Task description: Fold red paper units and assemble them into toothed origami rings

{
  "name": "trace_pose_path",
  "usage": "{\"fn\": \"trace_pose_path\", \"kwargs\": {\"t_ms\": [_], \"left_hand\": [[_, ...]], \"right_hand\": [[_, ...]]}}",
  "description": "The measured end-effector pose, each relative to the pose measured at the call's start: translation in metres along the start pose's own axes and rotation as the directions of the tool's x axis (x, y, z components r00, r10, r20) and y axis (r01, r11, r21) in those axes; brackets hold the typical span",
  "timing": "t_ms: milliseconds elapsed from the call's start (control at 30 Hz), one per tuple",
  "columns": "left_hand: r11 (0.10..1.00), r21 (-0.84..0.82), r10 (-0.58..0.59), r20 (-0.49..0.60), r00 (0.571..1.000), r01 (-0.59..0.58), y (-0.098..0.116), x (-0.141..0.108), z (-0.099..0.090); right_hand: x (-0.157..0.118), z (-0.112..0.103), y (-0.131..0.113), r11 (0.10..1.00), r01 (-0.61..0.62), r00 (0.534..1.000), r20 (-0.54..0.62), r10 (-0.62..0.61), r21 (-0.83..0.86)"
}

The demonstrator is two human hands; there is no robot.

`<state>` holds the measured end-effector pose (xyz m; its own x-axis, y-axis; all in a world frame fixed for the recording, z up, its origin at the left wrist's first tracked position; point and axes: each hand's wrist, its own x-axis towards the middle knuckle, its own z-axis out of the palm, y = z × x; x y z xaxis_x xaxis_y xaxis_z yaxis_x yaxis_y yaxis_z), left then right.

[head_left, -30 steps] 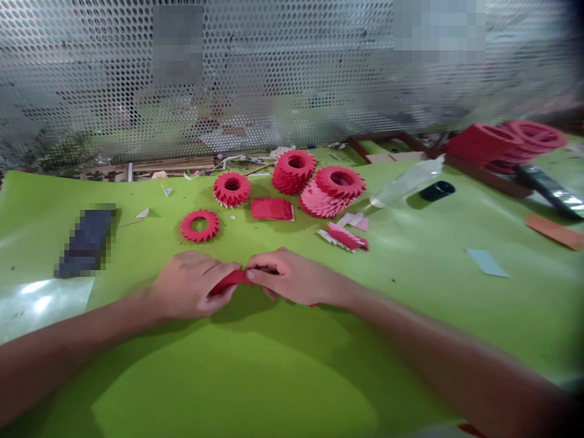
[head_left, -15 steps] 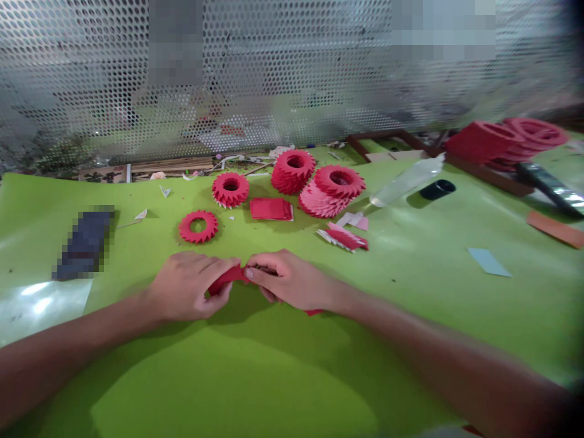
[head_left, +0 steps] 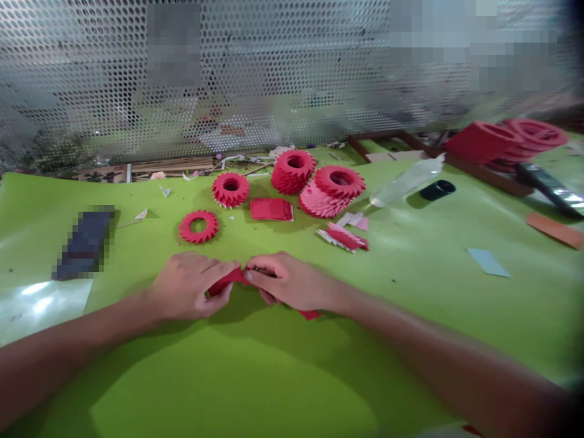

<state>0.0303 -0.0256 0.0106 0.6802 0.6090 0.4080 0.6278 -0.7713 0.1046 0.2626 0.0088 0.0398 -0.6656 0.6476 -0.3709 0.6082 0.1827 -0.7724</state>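
Note:
Fingers and thumb of my left hand (head_left: 194,286) curl round a strip of folded red paper (head_left: 224,281). The thumb and fingers of my right hand (head_left: 287,280) pinch its other end, close to the left fingertips. Much of the strip is hidden by both hands. Under my right wrist another bit of red paper (head_left: 311,315) shows; I cannot tell whether it is held. Beyond my left hand lies a flat red toothed paper ring (head_left: 198,227). A thicker red ring (head_left: 230,190) and a stack of red paper rectangles (head_left: 271,209) sit farther back.
Stacked red rings (head_left: 292,171) and a red-and-pink stack (head_left: 323,201) stand at the back. Folded pieces (head_left: 342,236), a clear tapered bottle (head_left: 406,179) and a black cylinder (head_left: 438,190) lie to the right. A blurred dark object (head_left: 86,243) is at left, before a perforated metal screen (head_left: 274,79).
Both hands stay in nearly the same place on the strip. The red paper under my right wrist shows slightly more and farther left.

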Motion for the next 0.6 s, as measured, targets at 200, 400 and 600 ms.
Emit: {"fn": "trace_pose_path", "kwargs": {"t_ms": [200,400,600], "left_hand": [[0.998,0.020,-0.056,0.077,0.995,0.054,0.0031,0.0008,-0.0013],[0.996,0.056,0.077,-0.032,0.997,-0.075,0.0056,-0.0007,0.0025],[0.988,0.103,0.121,-0.021,0.992,-0.119,0.0070,-0.0023,0.0014]], "right_hand": [[0.0020,-0.0005,0.0038,1.000,0.024,0.999,0.024,-0.024,0.001],[0.0017,-0.0035,0.0036,1.000,0.027,0.996,0.081,-0.027,-0.001],[0.0033,-0.0003,0.0032,0.998,0.068,0.993,0.099,-0.069,0.016]]}}
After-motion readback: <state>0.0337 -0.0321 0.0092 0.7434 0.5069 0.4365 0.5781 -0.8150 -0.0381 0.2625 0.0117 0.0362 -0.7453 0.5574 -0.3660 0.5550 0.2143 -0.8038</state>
